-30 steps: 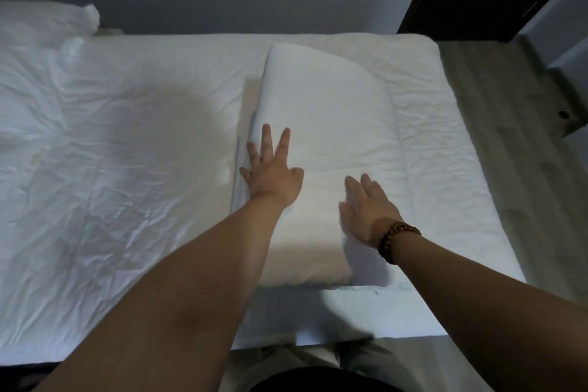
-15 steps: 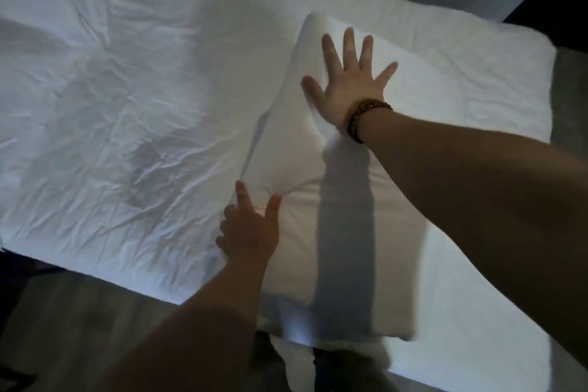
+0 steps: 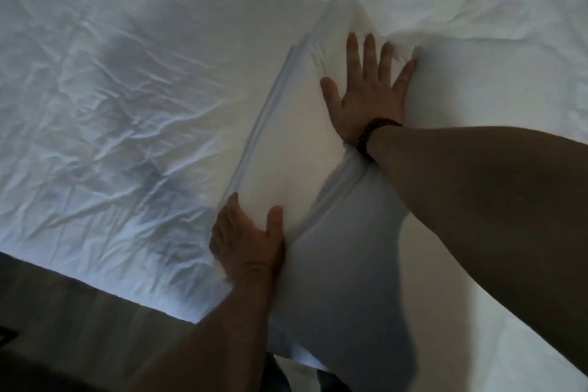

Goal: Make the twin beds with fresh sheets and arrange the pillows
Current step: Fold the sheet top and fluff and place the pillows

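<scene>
Moved: right hand (image 3: 366, 95) to pillow (image 3: 286, 149) far end, spread flat; left hand (image 3: 246, 242) flat on edge.

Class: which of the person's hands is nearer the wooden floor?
Left. The left hand presses the pillow near the wooden floor; the right hand lies farther up it.
</scene>
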Demonstrator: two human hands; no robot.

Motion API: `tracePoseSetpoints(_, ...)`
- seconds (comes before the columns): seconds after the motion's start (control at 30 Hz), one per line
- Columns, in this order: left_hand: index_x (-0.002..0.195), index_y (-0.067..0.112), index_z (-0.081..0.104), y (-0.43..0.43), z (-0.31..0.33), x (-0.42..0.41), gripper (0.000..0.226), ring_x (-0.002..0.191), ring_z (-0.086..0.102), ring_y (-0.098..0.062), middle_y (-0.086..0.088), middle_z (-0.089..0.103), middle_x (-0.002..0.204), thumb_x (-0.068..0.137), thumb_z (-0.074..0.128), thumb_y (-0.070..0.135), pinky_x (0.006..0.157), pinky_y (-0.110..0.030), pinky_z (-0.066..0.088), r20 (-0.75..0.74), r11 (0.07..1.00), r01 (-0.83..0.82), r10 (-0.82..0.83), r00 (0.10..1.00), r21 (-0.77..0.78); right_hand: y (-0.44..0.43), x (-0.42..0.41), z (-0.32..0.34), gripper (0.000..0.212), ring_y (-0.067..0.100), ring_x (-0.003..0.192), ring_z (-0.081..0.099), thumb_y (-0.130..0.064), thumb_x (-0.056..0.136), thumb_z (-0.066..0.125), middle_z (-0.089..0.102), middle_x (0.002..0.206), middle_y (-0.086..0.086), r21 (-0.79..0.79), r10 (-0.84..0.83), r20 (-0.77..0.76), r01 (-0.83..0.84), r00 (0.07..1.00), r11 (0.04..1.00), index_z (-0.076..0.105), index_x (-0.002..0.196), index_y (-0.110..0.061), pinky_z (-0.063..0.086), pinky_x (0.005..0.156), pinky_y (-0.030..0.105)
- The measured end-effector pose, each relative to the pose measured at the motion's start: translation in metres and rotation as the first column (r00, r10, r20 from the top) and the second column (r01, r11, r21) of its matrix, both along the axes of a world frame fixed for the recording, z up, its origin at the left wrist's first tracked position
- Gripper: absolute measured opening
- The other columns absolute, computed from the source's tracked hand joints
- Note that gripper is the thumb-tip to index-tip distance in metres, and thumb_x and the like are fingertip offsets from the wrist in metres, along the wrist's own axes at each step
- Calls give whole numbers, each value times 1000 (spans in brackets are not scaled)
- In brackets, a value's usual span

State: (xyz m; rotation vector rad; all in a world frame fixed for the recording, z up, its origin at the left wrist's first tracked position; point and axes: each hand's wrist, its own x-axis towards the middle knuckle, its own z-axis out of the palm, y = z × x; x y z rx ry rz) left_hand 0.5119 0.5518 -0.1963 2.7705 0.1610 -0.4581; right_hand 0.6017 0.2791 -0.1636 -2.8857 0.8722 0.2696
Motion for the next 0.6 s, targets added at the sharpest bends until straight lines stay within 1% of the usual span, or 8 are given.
tracePoseSetpoints(0.17,143,11,46,-11,-31,-3,95,119,51,-40,-20,55,133,77,38,79,103,-55,37,27,1000,-13,12,1000,21,-5,2,-35,78,34,153,2,-69,95,10,4,168,6,-21,7,29,-7,1000,1000,-2,160,-26,-2,116,68)
tracePoseSetpoints(0.3,141,11,46,-13,-41,2,102,117,51,-38,-19,56,131,81,20,88,103,-53,35,45,999,-30,29,999,21,-6,13,-43,78,34,153,2,-69,95,12,5,168,6,-26,18,29,-17,999,1000,0,160,-27,-1,116,68)
tracePoseSetpoints(0.4,141,10,48,-12,-45,2,98,115,52,-37,-18,56,130,84,20,85,101,-53,36,45,1000,-11,11,999,10,-5,15,-43,78,34,153,3,-69,95,12,5,168,5,-38,12,32,-11,999,999,0,160,-28,-2,116,67)
tracePoseSetpoints(0.5,141,9,47,-12,-39,6,95,115,53,-39,-18,56,130,84,26,83,100,-54,37,31,1000,10,-10,999,7,-1,15,-34,78,34,153,4,-71,94,8,6,168,5,-59,13,-4,-14,1000,998,-1,160,-29,-2,116,68)
tracePoseSetpoints(0.53,141,10,46,-11,-33,10,95,117,53,-40,-18,55,131,82,28,82,101,-54,37,7,1000,17,-17,1000,7,1,17,-26,79,35,153,4,-72,94,6,6,167,6,-80,11,-31,-13,999,997,-2,160,-29,-3,115,68)
tracePoseSetpoints(0.6,142,10,44,-5,-11,18,98,121,52,-40,-19,54,133,79,25,82,101,-53,38,-80,999,31,-30,996,20,6,22,-2,82,37,153,2,-74,91,1,5,167,7,-71,-13,-117,5,993,997,-3,160,-29,-5,113,70)
